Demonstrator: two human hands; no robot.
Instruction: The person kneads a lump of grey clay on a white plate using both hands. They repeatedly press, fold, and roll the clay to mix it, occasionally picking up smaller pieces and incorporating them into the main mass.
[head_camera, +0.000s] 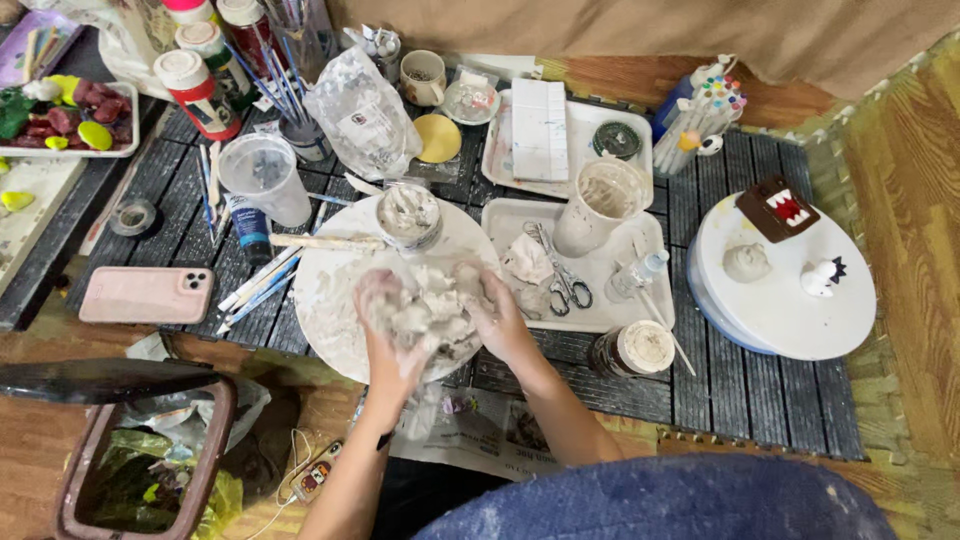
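Both hands are deep in a lump of wet white clay (425, 310) that sits on a round white board (330, 330) in the middle of the dark slatted table (760, 390). The left hand (385, 320) and the right hand (495, 315) each squeeze a side of the lump, fingers curled into it and coated in white. The clay looks soft and sticky, so bits could drop off the board's near edge onto the newspaper (480, 430) below. A small tub (408, 215) full of white paste stands on the board just behind the lump, and a hard push could tip it. Scissors (560, 275) lie in the white tray (600, 315) right beside the right hand, and a messy hand could smear them. A tall white cup (598, 205) in that tray is smeared white inside. A jar (632, 350) holds pale paste. A clear cup (265, 178) looks empty. The pink phone (146, 295) lies well apart on the left.
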